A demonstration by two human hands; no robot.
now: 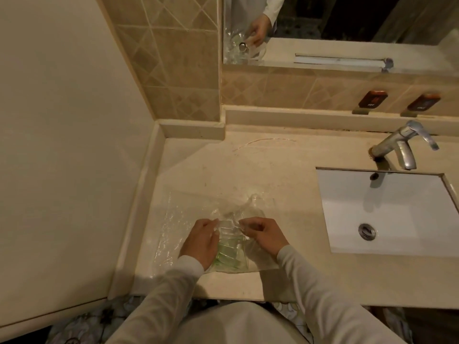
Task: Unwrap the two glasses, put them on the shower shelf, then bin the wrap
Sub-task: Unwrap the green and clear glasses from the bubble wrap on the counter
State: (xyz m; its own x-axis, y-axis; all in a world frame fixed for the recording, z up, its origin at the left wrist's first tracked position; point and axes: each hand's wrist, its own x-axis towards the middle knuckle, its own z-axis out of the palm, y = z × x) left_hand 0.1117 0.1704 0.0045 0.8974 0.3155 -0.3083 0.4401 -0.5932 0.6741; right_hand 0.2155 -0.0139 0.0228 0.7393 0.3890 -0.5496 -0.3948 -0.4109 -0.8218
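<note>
Two glasses [228, 254] to free, and none out yet by the look of it: green shapes lying inside the clear wrap [171, 227] on the counter [285, 184] at 6 o'clock, sink [347, 194] off at 3. Left hand [201, 240] and right hand [260, 234] side by side, fingers curled, pinching the wrap's top edge to pull it open. Left to do: unwrapping, shelf, bin, with neither shelf nor bin in sight.

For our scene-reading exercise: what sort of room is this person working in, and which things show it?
Most likely a bathroom: a white sink set in a stone counter, a chrome tap behind it, and a wall mirror above.
</note>
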